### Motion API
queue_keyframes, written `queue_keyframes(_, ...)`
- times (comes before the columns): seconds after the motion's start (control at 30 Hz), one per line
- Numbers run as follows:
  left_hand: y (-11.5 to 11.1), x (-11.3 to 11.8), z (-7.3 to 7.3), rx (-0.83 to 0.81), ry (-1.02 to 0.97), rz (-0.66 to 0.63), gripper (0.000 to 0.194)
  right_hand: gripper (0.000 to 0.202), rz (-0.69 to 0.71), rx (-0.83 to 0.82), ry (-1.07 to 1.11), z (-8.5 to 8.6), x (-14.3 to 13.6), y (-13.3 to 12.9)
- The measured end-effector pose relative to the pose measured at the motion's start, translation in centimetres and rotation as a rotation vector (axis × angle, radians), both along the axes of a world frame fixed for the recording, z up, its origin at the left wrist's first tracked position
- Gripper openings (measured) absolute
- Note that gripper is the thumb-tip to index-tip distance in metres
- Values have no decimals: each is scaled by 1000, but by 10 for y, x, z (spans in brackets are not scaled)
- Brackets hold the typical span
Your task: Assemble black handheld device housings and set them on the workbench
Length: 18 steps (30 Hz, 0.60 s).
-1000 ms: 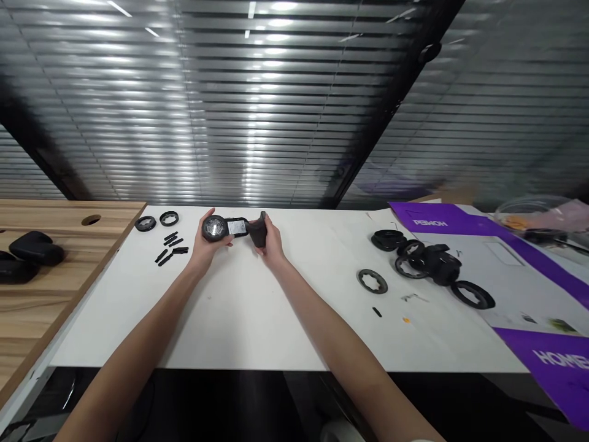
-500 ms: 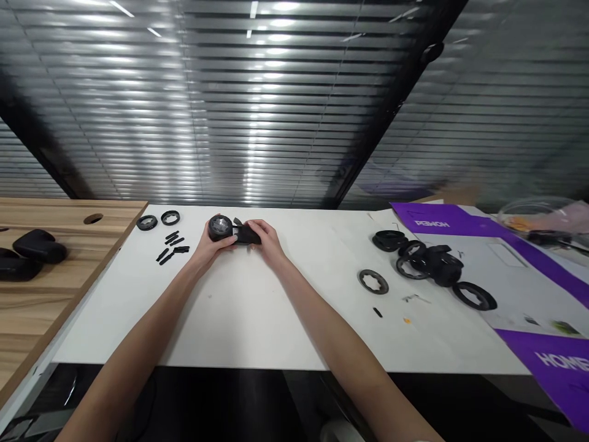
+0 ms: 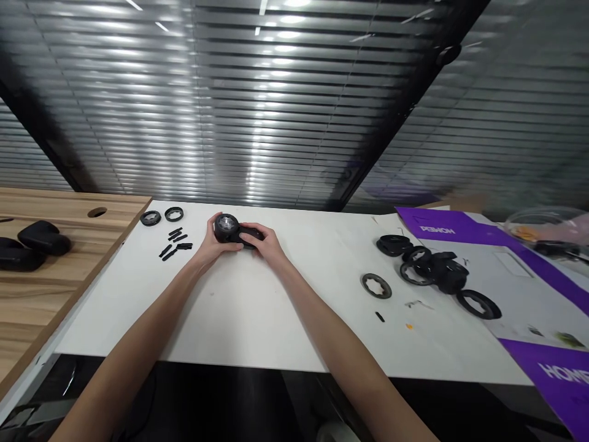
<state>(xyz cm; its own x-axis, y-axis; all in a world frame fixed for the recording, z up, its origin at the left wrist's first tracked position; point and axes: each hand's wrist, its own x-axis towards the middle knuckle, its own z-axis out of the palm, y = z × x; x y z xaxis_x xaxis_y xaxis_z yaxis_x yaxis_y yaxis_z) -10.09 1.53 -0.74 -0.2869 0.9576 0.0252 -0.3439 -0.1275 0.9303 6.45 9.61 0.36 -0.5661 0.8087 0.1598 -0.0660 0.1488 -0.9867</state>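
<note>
Between my hands is a black handheld device [image 3: 227,227] with a round, shiny head on the left and a handle toward the right. My left hand [image 3: 212,243] wraps round the head, its thumb along the near side. My right hand [image 3: 265,241] grips the handle, with its thumb and fingers lying over it. The device is held low over the white table [image 3: 257,307]. Left of my left hand lie several small black strips [image 3: 170,253] and two black rings, a thicker one [image 3: 150,218] and a thinner one [image 3: 173,213].
On the right lie a flat black ring [image 3: 376,286], a small black strip [image 3: 380,317], an orange bit [image 3: 409,326] and a cluster of black parts [image 3: 444,272]. A purple-and-white box sheet [image 3: 478,245] covers the right end. A wooden surface [image 3: 59,288] holds black cases [image 3: 45,238].
A dark piece that stuck up between my hands no longer shows, and the handle now looks continuous with the head. My right fingers have shifted over the handle. The view has moved slightly.
</note>
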Motion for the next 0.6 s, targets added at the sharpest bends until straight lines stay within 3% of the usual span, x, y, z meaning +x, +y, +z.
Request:
queue_keyframes(0.1, -2, -1, 3, -5, -14, -47, 105, 44, 12, -19, 2, -1, 0, 2)
queue_keyframes(0.3, 1, 1, 9, -34, -170, -81, 57, 48, 39, -61, 34, -5, -1, 5)
queue_keyframes(0.6, 8, 8, 4, -43, -157, 81, 56, 47, -18, -124, 38, -6, -4, 5)
